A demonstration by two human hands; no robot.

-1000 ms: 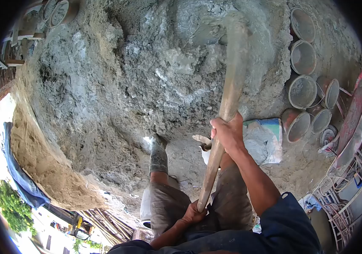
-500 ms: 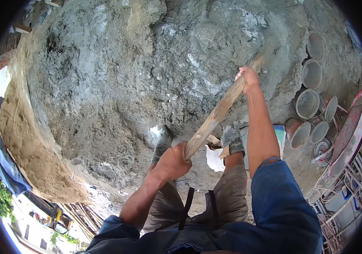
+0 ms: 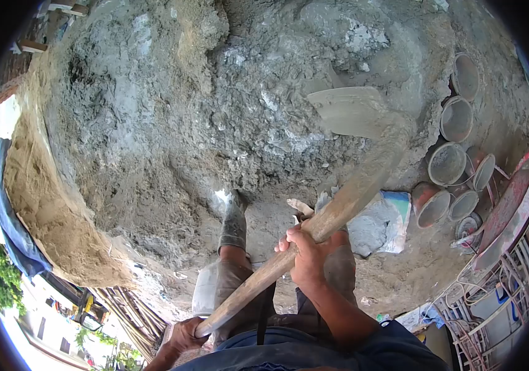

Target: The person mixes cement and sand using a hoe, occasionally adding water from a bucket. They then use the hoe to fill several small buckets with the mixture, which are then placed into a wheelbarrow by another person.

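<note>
Outdoor constr. site, w/ wet cement mix [image 3: 246, 123], buckets [image 3: 447, 164] & sand pile [image 3: 54, 216].

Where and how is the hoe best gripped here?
Probably by the wooden handle, from the body side: left hand near its butt, right hand farther up. The long handle slants toward the person, while the mud-coated blade sits at the far end.

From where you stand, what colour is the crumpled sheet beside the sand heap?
Blue; the sheet shows best in the head view.
</note>
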